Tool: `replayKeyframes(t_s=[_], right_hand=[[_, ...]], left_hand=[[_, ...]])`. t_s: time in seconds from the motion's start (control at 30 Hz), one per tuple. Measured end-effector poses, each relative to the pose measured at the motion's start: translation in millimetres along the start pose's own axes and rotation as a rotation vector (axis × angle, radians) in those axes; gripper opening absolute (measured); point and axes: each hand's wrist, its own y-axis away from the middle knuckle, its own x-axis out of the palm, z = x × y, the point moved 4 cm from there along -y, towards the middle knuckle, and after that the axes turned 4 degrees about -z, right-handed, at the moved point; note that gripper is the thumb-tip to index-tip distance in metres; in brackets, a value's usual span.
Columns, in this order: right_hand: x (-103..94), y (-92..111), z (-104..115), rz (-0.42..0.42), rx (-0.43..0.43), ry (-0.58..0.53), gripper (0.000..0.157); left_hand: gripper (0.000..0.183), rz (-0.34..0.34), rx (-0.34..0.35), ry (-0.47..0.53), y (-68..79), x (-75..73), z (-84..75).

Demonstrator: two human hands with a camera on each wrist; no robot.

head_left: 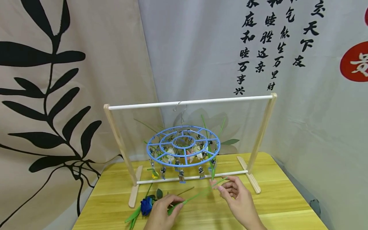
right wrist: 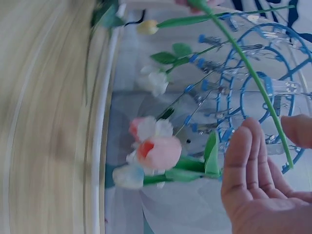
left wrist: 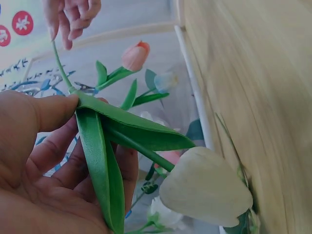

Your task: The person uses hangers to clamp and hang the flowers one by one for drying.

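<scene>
My left hand [head_left: 162,212] pinches a white artificial tulip [left wrist: 204,187] between thumb and fingers, where its green leaves [left wrist: 131,122] meet the stem. In the head view the bloom is hidden behind that hand, while the stem [head_left: 201,194] slants up to the right. Beside the stem's far end is my right hand [head_left: 240,201]. The right wrist view shows its thumb apart from its fairly straight fingers, with the stem [right wrist: 258,83] passing close to the thumb tip. Above both hands hangs a round blue clip hanger [head_left: 184,165], with metal clips and several flowers on it.
A wooden stand [head_left: 262,134] with a white top rail [head_left: 224,101] carries the hanger. On the table [head_left: 284,204], a blue rose [head_left: 146,206] lies near my left hand. A pink tulip [right wrist: 161,152] and a pale blue-white one [right wrist: 128,176] hang close to my right hand.
</scene>
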Motion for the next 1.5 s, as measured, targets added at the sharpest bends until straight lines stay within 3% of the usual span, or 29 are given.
replayKeyframes(t_s=[0.13, 0.3, 0.6, 1.03, 1.27, 1.4, 1.5], right_hand=[[4.4, 1.5, 3.8, 0.073, 0.052, -0.177, 0.033], [13.2, 3.5, 9.5, 0.167, -0.001, -0.239, 0.026], [25.4, 5.0, 18.4, 0.224, -0.083, -0.350, 0.021], [34.2, 3.1, 29.3, 0.220, -0.117, -0.426, 0.015], [35.4, 0.3, 34.1, 0.189, -0.119, -0.396, 0.014], [35.1, -2.2, 37.1, 0.170, -0.101, -0.361, 0.014], [34.1, -3.9, 39.6, 0.156, -0.110, -0.345, 0.015]], left_hand=[[0.013, 0.008, -0.027, 0.075, 1.1, 1.7, -1.7], [0.016, 0.025, -0.019, 0.126, 3.0, 3.7, -3.7], [0.020, 0.044, 0.005, 0.141, 1.8, 4.7, -6.5], [0.022, 0.060, -0.019, 0.182, 2.0, 1.4, -7.0], [0.025, 0.059, -0.031, 0.171, 1.7, -2.5, -8.6], [0.024, -0.005, -0.042, 0.147, 1.0, -8.7, -13.2], [0.021, -0.117, -0.039, 0.099, -0.2, -15.1, -18.8]])
